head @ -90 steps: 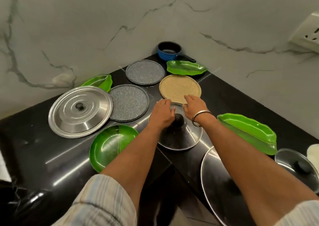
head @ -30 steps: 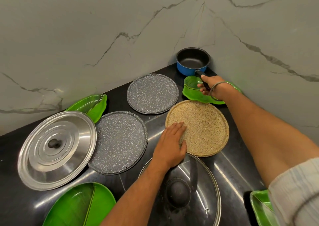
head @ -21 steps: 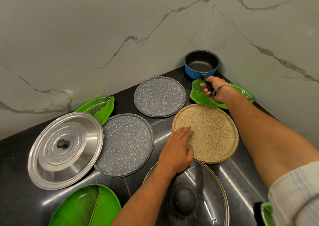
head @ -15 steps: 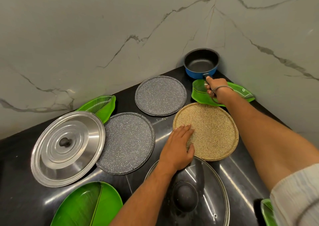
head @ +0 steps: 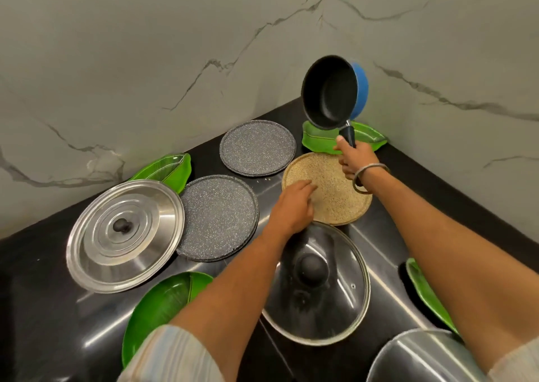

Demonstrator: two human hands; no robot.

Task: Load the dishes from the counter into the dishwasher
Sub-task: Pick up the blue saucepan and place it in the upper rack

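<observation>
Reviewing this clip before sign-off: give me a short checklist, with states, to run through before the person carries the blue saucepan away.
1. Right hand grips the black handle of the blue saucepan with black inside: ok.
2. Saucepan lifted off the black counter: ok.
3. Saucepan empty: ok, though tilted.
4. Left hand free: not ok, fingers on the tan round speckled plate.
5. Dishwasher ready: cannot tell, out of view.

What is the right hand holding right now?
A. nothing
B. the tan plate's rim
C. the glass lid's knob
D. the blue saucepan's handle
D: the right hand grips the black handle of the blue saucepan, which is lifted off the counter and tilted so its dark inside faces the camera.
</observation>
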